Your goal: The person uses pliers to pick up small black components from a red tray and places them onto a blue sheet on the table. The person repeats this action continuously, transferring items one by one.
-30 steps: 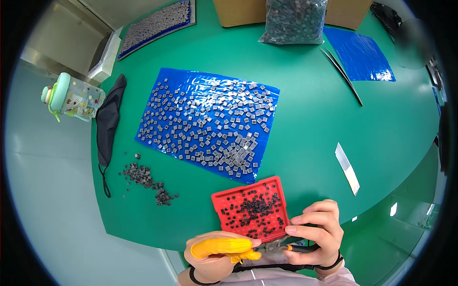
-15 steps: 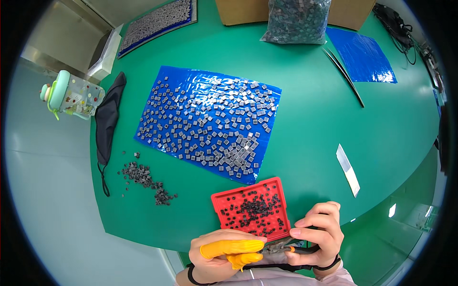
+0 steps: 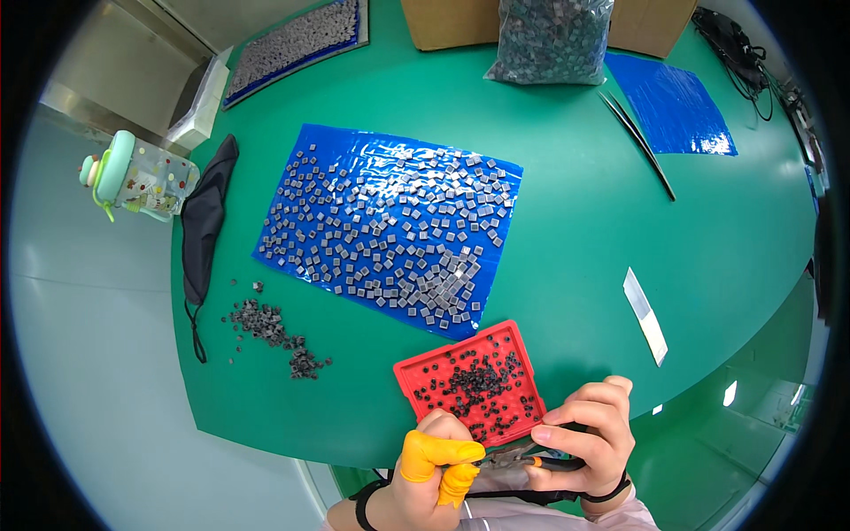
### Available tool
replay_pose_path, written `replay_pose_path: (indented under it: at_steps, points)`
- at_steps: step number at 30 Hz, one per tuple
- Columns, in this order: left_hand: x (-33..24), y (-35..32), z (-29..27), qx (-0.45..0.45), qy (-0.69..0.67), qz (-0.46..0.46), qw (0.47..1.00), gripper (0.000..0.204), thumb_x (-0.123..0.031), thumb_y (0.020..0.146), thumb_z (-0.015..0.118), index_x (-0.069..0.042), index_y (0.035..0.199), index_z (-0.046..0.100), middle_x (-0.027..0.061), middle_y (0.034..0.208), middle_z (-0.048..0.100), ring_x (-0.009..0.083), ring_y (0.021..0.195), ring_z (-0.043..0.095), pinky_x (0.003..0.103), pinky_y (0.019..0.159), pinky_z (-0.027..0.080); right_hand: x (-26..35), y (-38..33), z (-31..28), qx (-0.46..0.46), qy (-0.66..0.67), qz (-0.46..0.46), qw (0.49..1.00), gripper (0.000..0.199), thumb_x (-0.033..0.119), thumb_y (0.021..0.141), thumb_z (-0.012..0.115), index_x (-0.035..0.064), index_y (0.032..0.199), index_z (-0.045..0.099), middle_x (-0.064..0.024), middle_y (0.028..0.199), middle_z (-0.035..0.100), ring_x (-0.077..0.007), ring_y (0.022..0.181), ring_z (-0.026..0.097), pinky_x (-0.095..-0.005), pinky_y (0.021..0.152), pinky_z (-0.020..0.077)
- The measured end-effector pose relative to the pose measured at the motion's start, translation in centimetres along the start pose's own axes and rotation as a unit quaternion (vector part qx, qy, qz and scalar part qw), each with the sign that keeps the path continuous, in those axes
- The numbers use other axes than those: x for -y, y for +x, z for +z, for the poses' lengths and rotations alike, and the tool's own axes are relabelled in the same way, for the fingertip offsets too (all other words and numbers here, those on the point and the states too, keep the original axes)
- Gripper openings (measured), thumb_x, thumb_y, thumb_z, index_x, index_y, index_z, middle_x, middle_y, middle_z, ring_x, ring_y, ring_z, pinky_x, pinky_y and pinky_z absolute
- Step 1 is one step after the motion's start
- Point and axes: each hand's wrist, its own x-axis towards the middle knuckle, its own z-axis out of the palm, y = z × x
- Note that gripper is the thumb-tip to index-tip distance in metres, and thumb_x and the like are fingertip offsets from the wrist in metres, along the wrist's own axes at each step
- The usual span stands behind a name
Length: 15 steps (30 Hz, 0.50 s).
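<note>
My left hand (image 3: 436, 467), with yellow finger cots on thumb and forefinger, pinches something tiny at the near edge of the table; what it holds is too small to make out. My right hand (image 3: 589, 431) is closed around a dark slim tool (image 3: 551, 462) whose tip points at the left fingers. Just beyond both hands lies a red square tray (image 3: 416, 375) holding several small black parts. Farther off, a blue plastic sheet (image 3: 305, 168) is covered with several small grey square pieces.
A loose pile of dark small parts (image 3: 270, 327) lies left of the tray. A black face mask (image 3: 205, 226) and a drinking bottle (image 3: 137, 177) sit at the left. A bag of grey parts (image 3: 549, 40), cardboard boxes, a second blue sheet (image 3: 673, 106), a thin rod (image 3: 637, 142) and a white strip (image 3: 646, 316) lie beyond.
Both hands stay together at the near table edge with only slight shifts; the view has drifted a little. Nothing else moved.
</note>
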Motion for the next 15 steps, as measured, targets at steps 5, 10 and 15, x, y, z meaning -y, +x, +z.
replay_pose_path:
  at_steps: [5, 10, 15]
  points:
    - [0.4, 1.2, 0.3, 0.119, 0.015, 0.074, 0.990, 0.014, -0.015, 0.094, 0.052, -0.002, 0.096, 0.049, 0.0075, 0.074, 0.045, 0.0167, 0.067, 0.042, 0.030, 0.065, 0.035, 0.1, -0.1, 0.1, -0.005, -0.018, -0.008, 1.000, 0.042, 0.033, 0.057, 0.079, 0.0190, 0.095, 0.067, 0.0026, 0.091, 0.061, -0.0194, 0.081, 0.051, -0.0370, 0.070, 0.0315]
    - [-0.9, 1.3, -0.1, 0.161, -0.001, -0.049, 0.986, 0.022, -0.024, 0.097, 0.046, -0.003, 0.090, 0.048, 0.0067, 0.072, 0.046, 0.0151, 0.063, 0.041, 0.028, 0.061, 0.034, 0.3, -0.4, 0.2, -0.016, -0.025, 0.003, 1.000, 0.041, 0.033, 0.058, 0.079, 0.0193, 0.093, 0.067, 0.0030, 0.091, 0.061, -0.0195, 0.081, 0.051, -0.0371, 0.070, 0.0314]
    - [-2.3, 2.0, -0.2, 0.152, 0.049, -0.083, 0.984, 0.029, -0.028, 0.098, 0.045, -0.002, 0.086, 0.053, 0.0070, 0.072, 0.050, 0.0150, 0.060, 0.045, 0.027, 0.057, 0.037, 0.3, -0.5, 0.2, -0.020, -0.011, 0.006, 1.000, 0.042, 0.034, 0.057, 0.080, 0.0188, 0.093, 0.066, 0.0029, 0.090, 0.061, -0.0197, 0.080, 0.051, -0.0375, 0.070, 0.0312]
